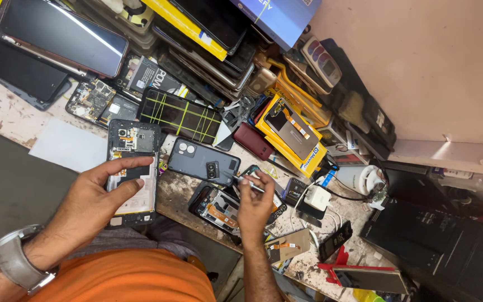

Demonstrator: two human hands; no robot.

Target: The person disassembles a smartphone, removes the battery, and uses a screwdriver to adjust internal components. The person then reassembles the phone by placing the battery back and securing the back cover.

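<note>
**Grip on an opened phone and a slim metal tool**

Left grip first: the left hand [88, 204] is closed on an opened phone [132, 170] with its back cover off, thumb along the top of the frame and a finger across the middle, so the bare board and battery face up. A grey-strapped wristwatch [15, 263] sits on that wrist.

The right hand [255, 207] pinches a thin metal tool [248, 184] between fingertips and thumb, its shaft pointing left. Under this hand lies a second opened phone [214, 206], flat on the stained surface [1, 109], its inner parts and an orange strip showing. Whether the tool tip touches anything cannot be told.

Between the two hands, a little farther back, rests a dark grey phone back [203, 161] with camera rings. Behind the held phone lies a cracked screen panel with yellow-green lines [180, 114], and to the right a yellow box [292, 137] with a phone part on it. A white charger plug [317, 197] sits just right of the right hand. A red phone stand [342, 267] is near the surface's front edge.
</note>
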